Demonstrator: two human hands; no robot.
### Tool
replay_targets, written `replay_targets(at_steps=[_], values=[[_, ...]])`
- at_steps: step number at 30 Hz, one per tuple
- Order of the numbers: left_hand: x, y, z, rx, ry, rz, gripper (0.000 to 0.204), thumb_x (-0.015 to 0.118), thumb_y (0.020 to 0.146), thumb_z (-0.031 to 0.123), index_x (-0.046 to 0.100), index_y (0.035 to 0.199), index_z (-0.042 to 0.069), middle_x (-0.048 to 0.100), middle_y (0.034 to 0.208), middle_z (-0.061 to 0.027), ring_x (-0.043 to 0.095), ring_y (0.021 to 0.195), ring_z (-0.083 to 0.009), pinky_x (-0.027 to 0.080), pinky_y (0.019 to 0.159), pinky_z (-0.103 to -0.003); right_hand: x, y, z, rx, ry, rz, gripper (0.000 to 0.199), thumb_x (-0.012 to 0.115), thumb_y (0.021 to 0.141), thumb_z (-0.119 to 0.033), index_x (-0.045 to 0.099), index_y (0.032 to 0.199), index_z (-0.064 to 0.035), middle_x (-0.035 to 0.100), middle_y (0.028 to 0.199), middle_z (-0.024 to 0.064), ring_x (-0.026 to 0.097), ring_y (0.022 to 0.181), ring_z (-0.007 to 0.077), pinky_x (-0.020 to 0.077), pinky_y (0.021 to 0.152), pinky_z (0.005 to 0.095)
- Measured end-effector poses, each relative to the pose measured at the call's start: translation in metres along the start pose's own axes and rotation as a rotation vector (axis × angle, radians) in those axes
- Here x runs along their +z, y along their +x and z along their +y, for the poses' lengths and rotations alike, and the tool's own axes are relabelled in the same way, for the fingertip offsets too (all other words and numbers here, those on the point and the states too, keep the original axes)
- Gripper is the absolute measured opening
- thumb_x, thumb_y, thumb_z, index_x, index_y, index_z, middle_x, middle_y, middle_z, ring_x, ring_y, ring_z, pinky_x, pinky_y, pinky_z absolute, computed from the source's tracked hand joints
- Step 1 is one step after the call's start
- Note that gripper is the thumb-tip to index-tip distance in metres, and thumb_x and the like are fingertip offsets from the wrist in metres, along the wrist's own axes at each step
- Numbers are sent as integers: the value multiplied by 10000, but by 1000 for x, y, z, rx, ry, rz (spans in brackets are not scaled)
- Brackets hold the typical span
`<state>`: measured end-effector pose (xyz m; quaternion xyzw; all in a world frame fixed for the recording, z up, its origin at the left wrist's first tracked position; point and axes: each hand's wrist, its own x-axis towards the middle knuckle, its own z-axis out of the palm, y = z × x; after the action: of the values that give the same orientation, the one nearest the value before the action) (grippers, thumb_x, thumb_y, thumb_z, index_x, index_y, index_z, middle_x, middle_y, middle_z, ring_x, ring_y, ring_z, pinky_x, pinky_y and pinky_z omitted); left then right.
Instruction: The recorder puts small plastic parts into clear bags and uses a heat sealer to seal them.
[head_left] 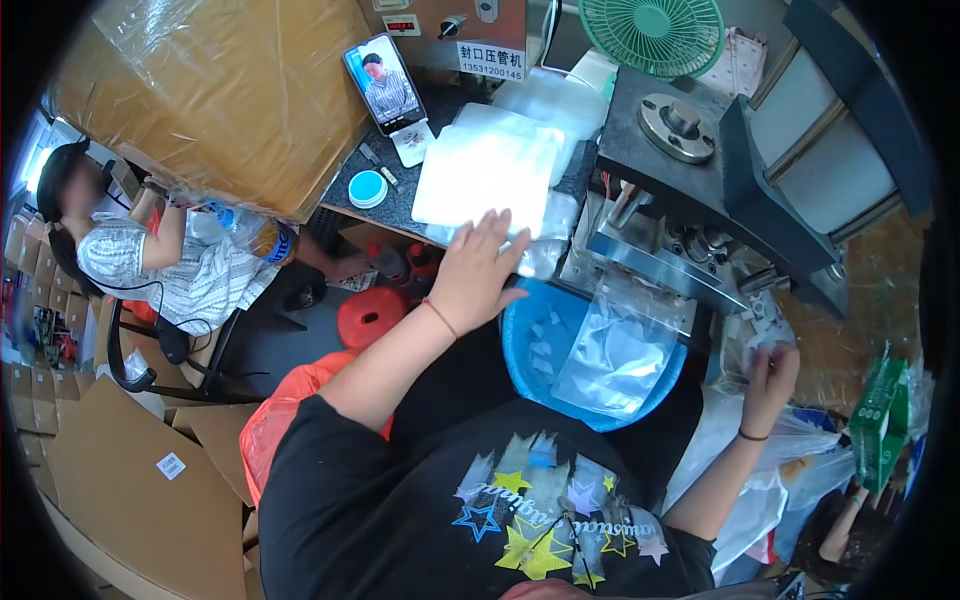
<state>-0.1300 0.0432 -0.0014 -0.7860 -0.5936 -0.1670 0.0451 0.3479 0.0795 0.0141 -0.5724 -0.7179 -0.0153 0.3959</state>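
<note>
My left hand [480, 265] lies with fingers spread on the near edge of a stack of clear plastic bags [490, 175] on the dark tabletop. My right hand [772, 375] is at the right side of a press machine [665, 150], its fingers curled together beside crumpled clear plastic scraps [765, 325]. Whatever it grips, if anything, is too small to make out. One clear plastic bag [620, 355] hangs flat from the machine's metal jaw, over a blue basin [518, 365] on my lap. Small plastic scraps [543, 340] lie inside the basin.
A propped phone [385, 85] and a round blue-lidded tub [367, 189] stand left of the bags. A green fan [652, 35] is behind. A large taped carton [220, 90] fills the upper left, with a seated person [150, 240] beyond. White plastic bags [745, 470] lie at right.
</note>
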Motion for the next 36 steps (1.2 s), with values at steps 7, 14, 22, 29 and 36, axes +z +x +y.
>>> replay_targets(at_steps=[7,14,22,29,36], values=[[-7,-1,34,-265,-977,121,129,608,918,114,683,929,9,669,831,-154,666,774,-269,511,721,-345,8,-18,-56,124,357,52,31,551,946,-25,541,964,-2,541,934,101,531,808,208,433,764,290],[-7,2,106,-44,-1062,-182,158,680,911,175,720,954,28,709,848,-82,684,796,-161,526,719,-294,8,6,-156,-55,651,-171,118,636,885,-42,613,985,18,629,920,152,606,818,268,481,767,342],[17,-10,139,-222,-1856,-753,313,558,1043,279,649,1133,-7,722,997,-71,689,882,-146,548,796,-282,-22,11,-136,-160,464,-629,173,551,962,-153,605,974,11,610,899,127,595,804,251,465,762,315],[19,-11,133,-455,-1859,-887,288,690,950,171,632,1194,30,733,1042,-88,721,933,-184,581,779,-300,-12,39,-97,-140,19,-372,208,616,906,-93,646,1103,-33,647,1056,179,637,962,384,515,807,439],[32,33,101,-610,-1963,-624,256,683,920,70,638,1165,11,721,1047,-118,722,898,-191,592,748,-303,5,22,-22,22,-222,-511,230,660,845,-50,632,1073,-61,624,1053,144,642,904,368,525,773,428]])
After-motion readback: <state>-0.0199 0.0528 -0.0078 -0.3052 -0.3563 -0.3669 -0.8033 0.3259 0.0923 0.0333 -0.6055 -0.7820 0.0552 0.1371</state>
